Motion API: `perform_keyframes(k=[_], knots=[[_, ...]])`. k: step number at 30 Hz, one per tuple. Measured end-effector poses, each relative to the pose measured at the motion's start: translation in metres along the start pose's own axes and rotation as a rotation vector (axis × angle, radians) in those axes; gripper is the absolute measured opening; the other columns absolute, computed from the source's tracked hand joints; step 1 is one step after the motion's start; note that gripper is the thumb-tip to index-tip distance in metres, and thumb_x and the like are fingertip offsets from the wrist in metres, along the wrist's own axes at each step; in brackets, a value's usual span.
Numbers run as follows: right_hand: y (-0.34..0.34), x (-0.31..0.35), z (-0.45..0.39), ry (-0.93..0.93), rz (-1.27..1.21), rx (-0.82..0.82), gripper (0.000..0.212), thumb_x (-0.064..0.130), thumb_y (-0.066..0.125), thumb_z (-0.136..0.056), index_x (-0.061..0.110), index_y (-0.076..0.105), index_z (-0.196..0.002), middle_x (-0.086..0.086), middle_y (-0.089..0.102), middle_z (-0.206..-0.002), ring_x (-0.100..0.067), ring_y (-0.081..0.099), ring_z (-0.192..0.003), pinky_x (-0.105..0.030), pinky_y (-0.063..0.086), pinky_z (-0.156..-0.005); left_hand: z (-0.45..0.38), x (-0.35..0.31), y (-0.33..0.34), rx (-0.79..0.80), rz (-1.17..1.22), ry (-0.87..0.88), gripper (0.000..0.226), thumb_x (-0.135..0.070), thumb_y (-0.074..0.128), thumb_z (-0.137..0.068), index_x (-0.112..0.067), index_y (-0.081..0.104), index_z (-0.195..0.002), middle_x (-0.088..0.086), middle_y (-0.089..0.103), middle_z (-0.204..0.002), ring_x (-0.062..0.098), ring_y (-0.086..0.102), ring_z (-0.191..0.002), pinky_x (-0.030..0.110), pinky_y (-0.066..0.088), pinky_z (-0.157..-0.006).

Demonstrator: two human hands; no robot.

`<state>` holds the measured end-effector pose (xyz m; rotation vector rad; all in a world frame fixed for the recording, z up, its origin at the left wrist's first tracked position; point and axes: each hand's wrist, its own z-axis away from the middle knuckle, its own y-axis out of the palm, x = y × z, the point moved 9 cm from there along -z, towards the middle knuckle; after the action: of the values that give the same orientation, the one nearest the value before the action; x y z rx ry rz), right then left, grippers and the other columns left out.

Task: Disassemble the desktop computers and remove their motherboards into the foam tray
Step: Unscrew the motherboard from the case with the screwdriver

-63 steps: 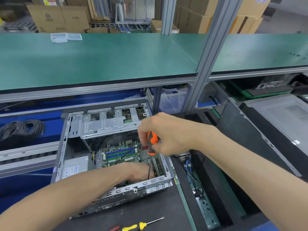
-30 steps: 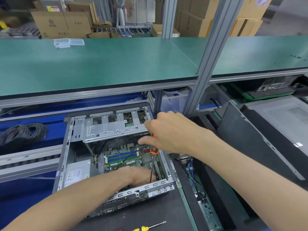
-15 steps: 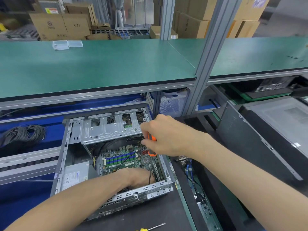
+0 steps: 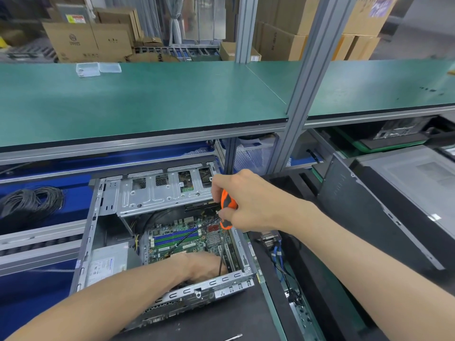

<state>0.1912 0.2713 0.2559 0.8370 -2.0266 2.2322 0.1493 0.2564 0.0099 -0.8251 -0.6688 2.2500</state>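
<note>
An open grey desktop case [image 4: 103, 200] lies in front of me, its green motherboard [image 4: 177, 238] exposed inside. My right hand [image 4: 248, 205] grips the orange-and-black handle of a screwdriver [image 4: 227, 205], held upright with its shaft running down to the board's near right corner. My left hand [image 4: 199, 265] reaches inside the case and rests on the board at the shaft's tip; its fingers are hidden behind the case's rear wall. A black foam tray [image 4: 317, 286] stands to the right with a motherboard [image 4: 299, 308] slotted in it.
A raised drive cage [image 4: 160, 193] spans the far side of the case, and a power supply [image 4: 108, 263] sits at its left. A black cable coil [image 4: 32, 200] lies on the blue surface at left. A dark case panel [image 4: 369, 217] leans at right. A green shelf [image 4: 147, 99] overhangs.
My right hand has shifted its hold round the upright screwdriver handle, showing more or less orange between frames. My left hand has stayed at the tip inside the case.
</note>
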Motion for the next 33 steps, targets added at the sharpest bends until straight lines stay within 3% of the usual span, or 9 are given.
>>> perform_keyframes(k=[8, 11, 13, 15, 18, 21, 24, 28, 33], knots=[[-0.023, -0.005, -0.001, 0.016, 0.034, -0.087, 0.017, 0.011, 0.063, -0.080, 0.020, 0.052, -0.090, 0.012, 0.059, -0.070, 0.001, 0.053, -0.067, -0.024, 0.041, -0.055, -0.009, 0.013, 0.016, -0.043, -0.009, 0.023, 0.033, -0.010, 0.050, -0.091, -0.010, 0.055, -0.123, -0.010, 0.048, -0.074, 0.009, 0.049, -0.064, 0.028, 0.045, -0.059], [-0.026, -0.010, -0.001, 0.031, 0.036, -0.098, 0.018, 0.012, 0.064, -0.079, 0.021, 0.052, -0.089, 0.011, 0.061, -0.068, -0.007, 0.059, -0.069, -0.029, 0.048, -0.060, -0.008, 0.019, 0.011, -0.098, 0.069, 0.053, 0.021, -0.013, 0.044, -0.097, -0.010, 0.054, -0.115, 0.001, 0.061, -0.090, 0.017, 0.058, -0.078, 0.038, 0.053, -0.071], [-0.025, -0.012, -0.001, 0.033, 0.044, -0.104, 0.019, 0.012, 0.064, -0.078, 0.022, 0.051, -0.088, 0.013, 0.058, -0.065, -0.004, 0.055, -0.068, -0.027, 0.044, -0.058, -0.006, 0.033, 0.001, -0.178, 0.400, 0.045, 0.023, -0.013, 0.037, -0.100, -0.008, 0.059, -0.103, 0.003, 0.060, -0.085, 0.019, 0.058, -0.072, 0.036, 0.052, -0.067], [-0.024, -0.013, 0.000, 0.029, 0.059, -0.117, 0.020, 0.011, 0.064, -0.077, 0.023, 0.050, -0.086, 0.015, 0.053, -0.062, 0.001, 0.048, -0.065, -0.023, 0.034, -0.054, 0.000, 0.040, -0.013, -0.286, 0.777, 0.102, 0.025, -0.010, 0.032, -0.091, -0.015, 0.048, -0.072, -0.001, 0.033, -0.060, 0.015, 0.029, -0.045, 0.023, 0.032, -0.042], [-0.025, -0.011, 0.001, 0.017, 0.070, -0.125, 0.021, 0.011, 0.063, -0.076, 0.024, 0.049, -0.085, 0.016, 0.050, -0.061, 0.003, 0.045, -0.062, -0.021, 0.028, -0.052, 0.004, 0.046, -0.024, -0.366, 1.049, 0.128, 0.018, -0.013, 0.031, -0.080, -0.019, 0.035, -0.064, 0.001, 0.015, -0.060, 0.014, 0.012, -0.046, 0.018, 0.018, -0.039], [-0.026, -0.010, 0.001, 0.013, 0.061, -0.124, 0.021, 0.011, 0.063, -0.075, 0.023, 0.049, -0.084, 0.017, 0.050, -0.060, 0.003, 0.045, -0.062, -0.021, 0.028, -0.052, -0.005, 0.037, -0.020, -0.308, 0.809, 0.073, 0.021, -0.021, 0.047, -0.078, -0.016, 0.051, -0.058, -0.001, 0.035, -0.052, 0.016, 0.029, -0.042, 0.024, 0.027, -0.041], [-0.024, -0.009, 0.002, 0.008, 0.077, -0.130, 0.019, 0.012, 0.064, -0.077, 0.022, 0.051, -0.085, 0.016, 0.047, -0.059, 0.002, 0.042, -0.061, -0.021, 0.026, -0.051, -0.014, 0.014, -0.012, -0.263, 0.361, 0.073, 0.027, -0.005, 0.056, -0.072, -0.010, 0.073, -0.092, -0.012, 0.073, -0.079, 0.000, 0.054, -0.047, 0.019, 0.047, -0.045], [-0.017, -0.012, 0.001, 0.022, 0.081, -0.117, 0.020, 0.012, 0.063, -0.077, 0.023, 0.049, -0.086, 0.014, 0.050, -0.066, 0.000, 0.043, -0.064, -0.023, 0.026, -0.052, -0.024, 0.008, -0.010, -0.274, 0.189, 0.040, 0.051, 0.017, 0.045, -0.066, 0.003, 0.071, -0.107, 0.016, 0.069, -0.122, 0.031, 0.073, -0.092, 0.047, 0.061, -0.082], [-0.010, -0.014, 0.001, 0.023, 0.092, -0.109, 0.018, 0.013, 0.062, -0.078, 0.021, 0.050, -0.088, 0.009, 0.052, -0.065, -0.005, 0.046, -0.063, -0.027, 0.029, -0.053, -0.032, -0.001, -0.003, -0.228, 0.156, 0.087, 0.035, 0.014, 0.053, -0.082, 0.002, 0.072, -0.110, 0.011, 0.073, -0.116, 0.026, 0.071, -0.102, 0.034, 0.054, -0.098]])
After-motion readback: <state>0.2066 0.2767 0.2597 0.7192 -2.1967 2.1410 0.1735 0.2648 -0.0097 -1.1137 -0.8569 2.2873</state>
